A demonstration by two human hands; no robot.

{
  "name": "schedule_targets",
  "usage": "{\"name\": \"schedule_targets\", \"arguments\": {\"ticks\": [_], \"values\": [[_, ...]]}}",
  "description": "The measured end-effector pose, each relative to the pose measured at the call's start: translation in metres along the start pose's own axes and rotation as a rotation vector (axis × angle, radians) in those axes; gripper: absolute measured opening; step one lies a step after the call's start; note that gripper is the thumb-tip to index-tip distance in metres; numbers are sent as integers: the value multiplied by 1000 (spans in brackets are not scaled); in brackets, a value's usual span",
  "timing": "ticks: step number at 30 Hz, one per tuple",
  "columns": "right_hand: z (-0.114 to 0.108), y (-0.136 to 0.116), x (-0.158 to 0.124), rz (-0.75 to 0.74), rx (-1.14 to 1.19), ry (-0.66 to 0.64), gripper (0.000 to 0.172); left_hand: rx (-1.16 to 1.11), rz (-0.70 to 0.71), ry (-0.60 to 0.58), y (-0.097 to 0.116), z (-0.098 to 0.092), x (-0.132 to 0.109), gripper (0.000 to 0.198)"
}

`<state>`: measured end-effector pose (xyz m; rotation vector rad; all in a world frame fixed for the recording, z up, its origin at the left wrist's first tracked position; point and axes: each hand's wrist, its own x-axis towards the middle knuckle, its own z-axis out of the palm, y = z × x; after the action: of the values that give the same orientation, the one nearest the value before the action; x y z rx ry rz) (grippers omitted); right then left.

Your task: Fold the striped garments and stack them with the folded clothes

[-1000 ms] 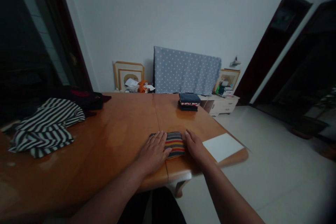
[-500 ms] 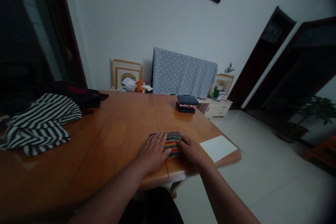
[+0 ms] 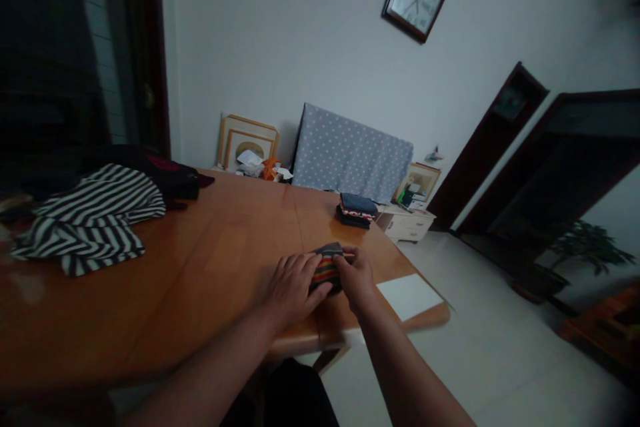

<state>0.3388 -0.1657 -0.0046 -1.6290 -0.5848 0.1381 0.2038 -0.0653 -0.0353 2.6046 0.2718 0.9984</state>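
A small folded striped cloth [image 3: 327,268], grey with red, orange and yellow bands, lies near the front edge of the wooden table. My left hand [image 3: 295,283] rests over its left part, fingers stretched out flat and the thumb along the near side. At the right edge, my right hand [image 3: 356,273] pinches the cloth between thumb and fingers, and that side looks slightly raised. Beyond it stands a stack of folded clothes [image 3: 357,210], dark blue on top. A crumpled black-and-white striped garment [image 3: 100,213] lies to the left.
Dark clothes [image 3: 165,177] are heaped behind the striped garment. A white sheet [image 3: 410,295] lies at the table's right corner. Past the table [image 3: 220,233] are a dotted grey cover [image 3: 350,153], framed pictures [image 3: 250,140] and a white cabinet [image 3: 407,223].
My right hand has gone from resting on the cloth's right side to pinching its edge, which has come up a little. My left hand stays on the cloth. The view has tilted.
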Motion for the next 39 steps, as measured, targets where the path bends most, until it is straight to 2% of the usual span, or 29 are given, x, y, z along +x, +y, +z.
{"name": "schedule_targets", "arguments": {"ticks": [3,5,7,9,11,12,14,16,18,19,21,23,25,29,33,36,39], "values": [[15,-26,-2,-20,18,5,40,-170,-73,71,-1,-5,-1,96],[26,-41,-7,-48,78,-48,38,-350,-172,124,-5,-8,1,106],[37,-52,-14,-26,211,-177,38,-593,-275,183,-10,-12,5,97],[46,-60,-19,35,368,-330,40,-865,-371,259,-14,-17,10,79],[51,-63,-19,65,465,-402,43,-1140,-462,325,-17,-21,15,63],[50,-62,-17,58,479,-388,44,-1271,-511,340,-18,-23,17,57],[44,-59,-11,7,437,-269,43,-1498,-619,324,-20,-26,19,49],[34,-51,-5,-46,317,-107,42,-1657,-722,285,-21,-28,19,44],[24,-41,-4,-66,164,-36,42,-1755,-793,247,-23,-29,19,40],[20,-37,-5,-75,98,-53,43,-1790,-822,228,-24,-30,18,38],[19,-30,-12,-88,42,-178,45,-1839,-879,180,-26,-31,17,35],[22,-26,-21,-60,92,-349,46,-1871,-932,109,-27,-32,16,35],[30,-22,-27,14,197,-443,44,-1885,-970,50,-27,-32,15,37],[41,-14,-26,128,356,-380,34,-1926,-929,65,-26,-32,17,46],[32,-1,-14,192,383,-399,33,-1934,-833,117,-30,-29,21,57],[13,8,-1,228,328,-437,32,-1807,-923,139,-37,-22,22,56],[-8,13,11,262,254,-517,34,-1569,-1022,186,-44,-14,19,50]]}}
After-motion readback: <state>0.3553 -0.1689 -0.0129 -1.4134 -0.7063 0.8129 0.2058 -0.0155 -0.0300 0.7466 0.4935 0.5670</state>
